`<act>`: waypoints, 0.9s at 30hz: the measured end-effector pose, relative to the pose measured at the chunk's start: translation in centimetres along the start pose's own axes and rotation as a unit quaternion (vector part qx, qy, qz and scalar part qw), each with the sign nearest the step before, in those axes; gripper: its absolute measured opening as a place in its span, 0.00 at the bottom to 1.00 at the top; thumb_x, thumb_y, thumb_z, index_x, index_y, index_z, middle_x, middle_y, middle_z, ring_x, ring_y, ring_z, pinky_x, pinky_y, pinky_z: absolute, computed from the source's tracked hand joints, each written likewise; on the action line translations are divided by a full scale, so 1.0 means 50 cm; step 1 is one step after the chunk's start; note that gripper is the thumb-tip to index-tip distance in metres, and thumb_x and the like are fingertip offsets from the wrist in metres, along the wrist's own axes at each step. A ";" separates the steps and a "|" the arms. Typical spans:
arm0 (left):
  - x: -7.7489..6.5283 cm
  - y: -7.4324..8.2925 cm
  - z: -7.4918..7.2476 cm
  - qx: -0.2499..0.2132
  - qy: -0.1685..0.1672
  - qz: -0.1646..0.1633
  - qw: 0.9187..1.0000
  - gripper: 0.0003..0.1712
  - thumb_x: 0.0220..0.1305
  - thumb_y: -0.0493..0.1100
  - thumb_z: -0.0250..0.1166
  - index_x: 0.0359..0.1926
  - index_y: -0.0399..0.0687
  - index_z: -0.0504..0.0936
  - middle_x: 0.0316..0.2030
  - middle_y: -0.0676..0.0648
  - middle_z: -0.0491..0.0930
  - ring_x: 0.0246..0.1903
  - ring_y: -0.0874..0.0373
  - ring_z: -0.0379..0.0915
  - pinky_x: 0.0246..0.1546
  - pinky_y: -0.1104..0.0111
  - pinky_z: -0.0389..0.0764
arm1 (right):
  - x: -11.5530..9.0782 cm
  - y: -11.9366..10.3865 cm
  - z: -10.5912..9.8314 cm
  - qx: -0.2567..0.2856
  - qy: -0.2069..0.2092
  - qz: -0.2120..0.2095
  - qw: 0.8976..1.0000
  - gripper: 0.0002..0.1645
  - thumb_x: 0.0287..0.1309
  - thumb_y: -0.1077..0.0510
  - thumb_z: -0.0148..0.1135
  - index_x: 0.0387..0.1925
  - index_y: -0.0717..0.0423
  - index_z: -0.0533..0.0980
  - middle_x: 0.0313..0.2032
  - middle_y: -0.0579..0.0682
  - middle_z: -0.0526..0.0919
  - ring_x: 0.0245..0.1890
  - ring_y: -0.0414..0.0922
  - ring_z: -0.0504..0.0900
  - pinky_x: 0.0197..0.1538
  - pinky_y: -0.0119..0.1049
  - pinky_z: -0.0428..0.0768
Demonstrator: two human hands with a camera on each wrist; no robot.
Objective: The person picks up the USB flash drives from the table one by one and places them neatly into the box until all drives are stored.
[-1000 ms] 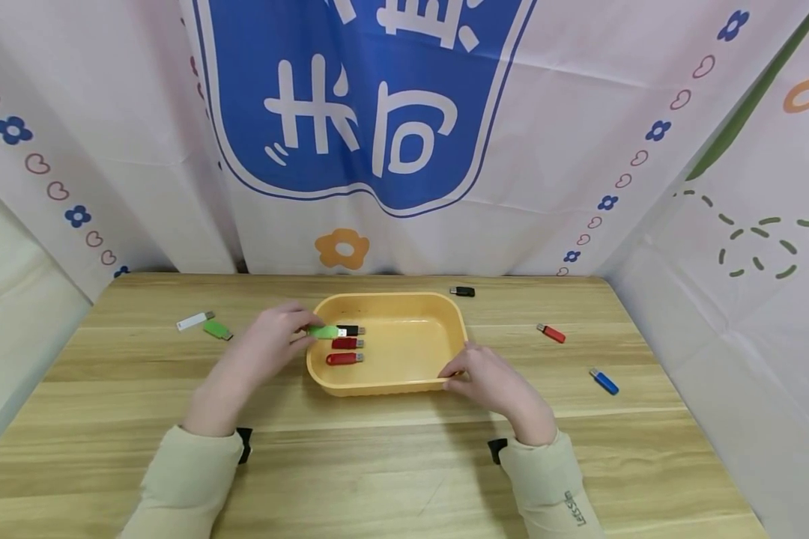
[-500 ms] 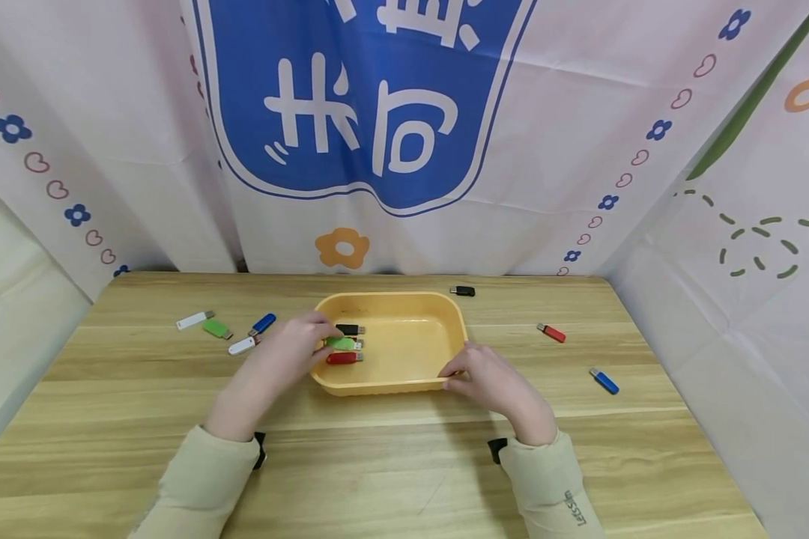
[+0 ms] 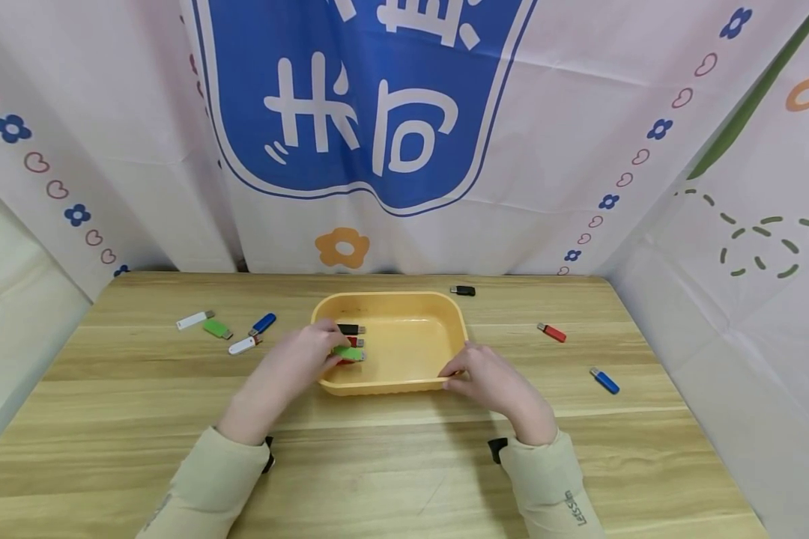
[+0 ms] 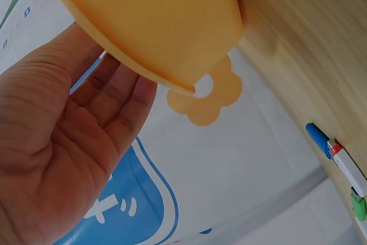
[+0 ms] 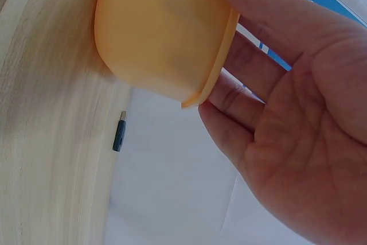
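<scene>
My left hand [image 3: 300,355] reaches over the left rim of a yellow plastic tray [image 3: 414,340] and pinches a green USB stick [image 3: 352,353] low inside it. Beside that stick lie a black USB stick [image 3: 352,329] and a dark red one [image 3: 357,342]. Another red stick is mostly covered by the green one and my fingers. At the tray's near right corner, my right hand [image 3: 495,382] grips the rim, thumb on the outer side in the right wrist view. The tray wall [image 4: 166,15] hides the green stick and my left fingertips from the left wrist camera.
Left of the tray lie a white USB stick [image 3: 192,321], a green one [image 3: 217,329], a blue one [image 3: 263,323] and a white-and-red one [image 3: 243,345]. A black stick [image 3: 464,290] lies behind it; red [image 3: 553,333] and blue [image 3: 605,382] ones lie right. A printed curtain [image 3: 276,239] backs the table.
My left hand has carried the green USB stick rightward and nearer, over the red sticks. The blue and white-and-red sticks on the table came into view. My right hand stays put.
</scene>
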State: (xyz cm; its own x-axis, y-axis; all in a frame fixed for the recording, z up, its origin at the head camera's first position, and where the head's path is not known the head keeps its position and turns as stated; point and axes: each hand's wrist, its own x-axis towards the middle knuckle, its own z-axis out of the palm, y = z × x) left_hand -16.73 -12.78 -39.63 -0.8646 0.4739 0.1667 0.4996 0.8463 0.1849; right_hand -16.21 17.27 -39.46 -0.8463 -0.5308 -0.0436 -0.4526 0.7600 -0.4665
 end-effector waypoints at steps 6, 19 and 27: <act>0.003 0.007 0.007 0.011 -0.019 0.000 1.000 0.10 0.57 0.39 0.74 0.41 0.45 0.89 0.43 0.45 0.84 0.36 0.52 0.85 0.38 0.62 0.87 | -0.001 0.001 0.000 0.002 0.001 -0.002 1.000 0.06 0.56 0.63 0.71 0.37 0.56 0.88 0.37 0.48 0.91 0.44 0.46 0.88 0.75 0.51 0.65; 0.007 0.017 0.016 0.025 -0.046 -0.012 0.999 0.11 0.55 0.39 0.75 0.41 0.46 0.89 0.42 0.44 0.84 0.33 0.54 0.84 0.37 0.63 0.87 | -0.003 0.004 0.000 -0.006 0.003 -0.011 1.000 0.06 0.57 0.62 0.71 0.37 0.55 0.88 0.38 0.47 0.91 0.44 0.45 0.87 0.73 0.51 0.68; 0.011 0.023 0.020 0.027 -0.053 -0.013 0.998 0.10 0.56 0.39 0.75 0.41 0.46 0.89 0.39 0.45 0.84 0.33 0.54 0.84 0.37 0.63 0.87 | -0.002 0.004 0.000 -0.008 0.004 -0.010 1.000 0.06 0.57 0.61 0.71 0.37 0.54 0.88 0.38 0.47 0.91 0.45 0.45 0.87 0.73 0.50 0.68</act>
State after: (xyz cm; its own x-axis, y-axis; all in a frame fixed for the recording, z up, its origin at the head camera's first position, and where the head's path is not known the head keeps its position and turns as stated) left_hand -16.69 -11.28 -40.29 -0.8795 0.4724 0.0576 0.4757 0.8692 0.1354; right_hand -16.22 17.48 -39.53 -0.8394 -0.5428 -0.0280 -0.4733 0.7553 -0.4533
